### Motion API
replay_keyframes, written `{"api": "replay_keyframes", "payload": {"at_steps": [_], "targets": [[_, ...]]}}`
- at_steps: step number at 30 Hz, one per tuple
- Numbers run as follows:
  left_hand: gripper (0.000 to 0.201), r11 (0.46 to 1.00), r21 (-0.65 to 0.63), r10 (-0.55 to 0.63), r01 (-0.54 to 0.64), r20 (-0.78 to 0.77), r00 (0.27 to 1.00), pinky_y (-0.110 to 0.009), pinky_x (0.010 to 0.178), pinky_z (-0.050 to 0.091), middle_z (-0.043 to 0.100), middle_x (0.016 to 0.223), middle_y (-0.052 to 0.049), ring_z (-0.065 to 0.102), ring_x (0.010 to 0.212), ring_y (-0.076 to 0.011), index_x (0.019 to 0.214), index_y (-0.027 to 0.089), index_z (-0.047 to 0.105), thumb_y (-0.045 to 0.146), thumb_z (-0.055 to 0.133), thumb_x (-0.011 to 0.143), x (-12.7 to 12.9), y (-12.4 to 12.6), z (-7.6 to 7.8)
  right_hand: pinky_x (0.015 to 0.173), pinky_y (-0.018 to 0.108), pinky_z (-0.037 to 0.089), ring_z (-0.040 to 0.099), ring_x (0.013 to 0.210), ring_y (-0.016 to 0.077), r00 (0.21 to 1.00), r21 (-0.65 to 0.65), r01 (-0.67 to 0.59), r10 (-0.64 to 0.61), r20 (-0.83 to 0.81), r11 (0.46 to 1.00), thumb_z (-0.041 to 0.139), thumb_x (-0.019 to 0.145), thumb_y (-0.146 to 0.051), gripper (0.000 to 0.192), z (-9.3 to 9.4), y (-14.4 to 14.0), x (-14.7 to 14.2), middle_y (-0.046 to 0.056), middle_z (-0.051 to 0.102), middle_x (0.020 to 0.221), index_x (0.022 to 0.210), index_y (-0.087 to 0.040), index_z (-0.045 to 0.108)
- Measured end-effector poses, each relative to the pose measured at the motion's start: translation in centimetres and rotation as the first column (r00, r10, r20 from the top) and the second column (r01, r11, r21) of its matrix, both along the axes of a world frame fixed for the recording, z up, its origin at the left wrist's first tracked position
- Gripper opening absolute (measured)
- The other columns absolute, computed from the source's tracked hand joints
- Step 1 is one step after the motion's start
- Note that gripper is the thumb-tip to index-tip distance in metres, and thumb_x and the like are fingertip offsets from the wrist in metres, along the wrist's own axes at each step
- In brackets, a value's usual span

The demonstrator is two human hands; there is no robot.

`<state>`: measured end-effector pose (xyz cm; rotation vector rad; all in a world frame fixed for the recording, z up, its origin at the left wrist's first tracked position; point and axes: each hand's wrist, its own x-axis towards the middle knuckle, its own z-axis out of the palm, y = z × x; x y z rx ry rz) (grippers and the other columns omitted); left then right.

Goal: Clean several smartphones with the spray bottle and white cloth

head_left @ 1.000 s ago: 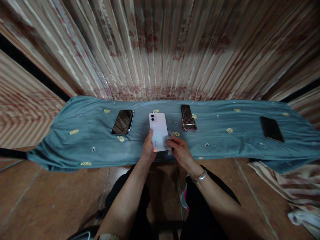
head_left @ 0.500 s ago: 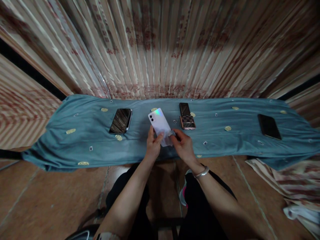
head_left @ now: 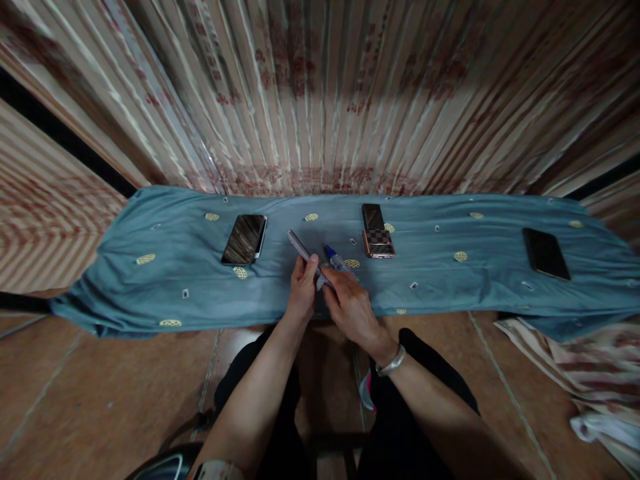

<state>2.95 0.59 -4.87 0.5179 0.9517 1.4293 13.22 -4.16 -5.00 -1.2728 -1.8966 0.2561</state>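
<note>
Left hand (head_left: 303, 283) and right hand (head_left: 347, 303), fingers closed, grip white phone (head_left: 301, 250), edge-on above blue cloth (head_left: 150, 287). Small bottle (head_left: 336, 261) touches right fingers. Dark phone (head_left: 245, 239) left, checkered phone (head_left: 377, 233) right, black phone (head_left: 546, 253) well apart.

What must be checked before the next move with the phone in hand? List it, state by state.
1. Left hand grips the held phone, turned on edge: ok.
2. Right hand has a hold on it: cannot tell, its fingers are hidden.
3. Blue-capped bottle clear of the hands: not ok, it lies right at the right hand.
4. Dark-screen phone and checkered phone lie apart: ok.
5. Cloth lies flat: ok.
</note>
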Motion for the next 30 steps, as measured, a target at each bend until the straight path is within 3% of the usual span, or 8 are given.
{"api": "replay_keyframes", "payload": {"at_steps": [6,12,20,25,30], "targets": [[0.038,0.982,-0.178,-0.046,0.058,0.069,0.997,-0.03,0.086,0.051,0.073,0.084,-0.006,0.07,0.091,-0.0202,0.091,0.015,0.068,0.051,0.07,0.082,-0.7,0.0,0.8,0.106,0.046,0.052,0.063,0.123,0.0243,0.997,0.031,-0.082,0.082,-0.004,0.996,0.041,0.101,-0.022,0.044,0.4,-0.5,-0.3,0.013,0.068,0.13,0.143,-0.018,0.052],[0.061,0.937,-0.278,-0.147,0.211,0.234,0.961,-0.034,0.088,0.056,0.075,0.085,-0.011,0.072,0.092,-0.0223,0.108,0.009,0.071,0.058,0.035,0.099,-0.7,-0.1,2.0,0.113,0.043,0.048,0.058,0.13,0.0226,0.991,0.059,-0.134,0.132,0.032,0.989,0.038,0.102,-0.019,0.045,0.6,-1.0,-0.5,0.014,0.065,0.135,0.145,-0.017,0.051],[0.05,0.941,-0.306,-0.071,0.144,0.238,0.969,-0.031,0.088,0.057,0.077,0.084,-0.006,0.073,0.095,-0.0214,0.116,0.017,0.072,0.053,0.042,0.098,-0.3,-0.5,2.5,0.115,0.048,0.046,0.048,0.14,0.0255,0.981,0.047,-0.151,0.143,0.133,0.987,0.039,0.1,-0.015,0.051,0.2,-0.9,-0.3,0.018,0.055,0.146,0.151,-0.015,0.043],[0.048,0.92,-0.342,-0.091,0.189,0.283,0.955,-0.031,0.091,0.056,0.077,0.087,-0.009,0.073,0.097,-0.0215,0.099,0.014,0.074,0.051,0.043,0.098,0.4,-1.0,2.6,0.116,0.051,0.044,0.044,0.143,0.0259,0.983,0.035,-0.135,0.129,0.131,0.99,0.036,0.099,-0.011,0.055,0.2,-0.4,0.2,0.018,0.052,0.149,0.154,-0.016,0.036],[0.04,0.912,-0.321,-0.158,0.254,0.297,0.942,-0.031,0.098,0.052,0.078,0.09,-0.008,0.071,0.105,-0.0214,0.089,0.016,0.073,0.046,0.049,0.097,0.9,-1.3,2.0,0.114,0.05,0.046,0.047,0.141,0.0221,0.994,0.013,-0.101,0.101,0.044,0.995,0.035,0.099,-0.009,0.066,0.6,0.2,0.7,0.016,0.051,0.15,0.16,-0.019,0.014]]}}
